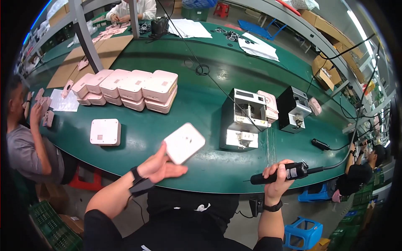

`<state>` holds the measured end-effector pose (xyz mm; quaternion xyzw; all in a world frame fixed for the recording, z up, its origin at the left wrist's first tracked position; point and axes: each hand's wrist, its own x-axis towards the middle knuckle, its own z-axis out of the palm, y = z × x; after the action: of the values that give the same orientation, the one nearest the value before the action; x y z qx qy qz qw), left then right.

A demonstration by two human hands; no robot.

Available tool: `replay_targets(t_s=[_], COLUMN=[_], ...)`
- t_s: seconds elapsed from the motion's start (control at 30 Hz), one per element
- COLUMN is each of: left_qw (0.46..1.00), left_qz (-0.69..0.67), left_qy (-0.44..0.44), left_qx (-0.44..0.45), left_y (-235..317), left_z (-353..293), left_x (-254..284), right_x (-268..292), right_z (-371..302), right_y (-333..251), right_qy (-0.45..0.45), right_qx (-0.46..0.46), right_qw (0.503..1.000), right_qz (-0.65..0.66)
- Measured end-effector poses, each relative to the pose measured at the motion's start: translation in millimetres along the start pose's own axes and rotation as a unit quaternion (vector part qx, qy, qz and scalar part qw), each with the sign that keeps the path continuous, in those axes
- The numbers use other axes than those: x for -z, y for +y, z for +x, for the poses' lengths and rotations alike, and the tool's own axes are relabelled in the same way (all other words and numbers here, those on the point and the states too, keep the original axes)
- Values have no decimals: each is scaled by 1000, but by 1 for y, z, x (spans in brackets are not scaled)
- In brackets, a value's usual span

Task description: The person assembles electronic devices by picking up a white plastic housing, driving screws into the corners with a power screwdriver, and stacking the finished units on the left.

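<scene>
In front of me a pale pink, box-shaped housing (184, 144) with rounded corners lies turned at an angle on the green table. My left hand (158, 168) is at its lower left edge, slightly blurred, with the fingers stretched and the thumb apart; the fingertips touch or nearly touch the edge. My right hand (277, 175) is wrapped round a black corded electric screwdriver (296, 170), held level over the table's front edge with its thin bit pointing left. A second pink housing (105, 132) stands to the left, a small square mark on its face.
Pink housings (160, 83) are stacked in two layers at the back left. Two metal machines (240, 121) (293, 111) stand right of centre, a pink part behind the nearer one. Another black screwdriver (320, 144) lies far right. Cables hang overhead. Co-workers sit left, right and across.
</scene>
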<state>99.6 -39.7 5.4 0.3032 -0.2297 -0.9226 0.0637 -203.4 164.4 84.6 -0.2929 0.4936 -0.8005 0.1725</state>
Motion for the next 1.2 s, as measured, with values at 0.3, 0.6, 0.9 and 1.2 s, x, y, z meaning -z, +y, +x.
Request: replay_targets(t_s=[0.3, 0.6, 0.9, 1.2], left_qw=[806, 249, 471, 533], left_qz=[472, 724, 698, 769], left_qy=[115, 575, 456, 206], left_qx=[-338, -289, -288, -287], left_y=[55, 115, 33, -25], left_z=[48, -109, -87, -4], left_x=[-40, 115, 58, -75], right_x=[-2, 32, 32, -33], right_z=[13, 15, 14, 49], right_y=[23, 25, 24, 0], right_qy=[-27, 70, 95, -22], right_qx=[31, 37, 37, 67], right_qw=[993, 996, 993, 997], right_qz=[-108, -39, -60, 29])
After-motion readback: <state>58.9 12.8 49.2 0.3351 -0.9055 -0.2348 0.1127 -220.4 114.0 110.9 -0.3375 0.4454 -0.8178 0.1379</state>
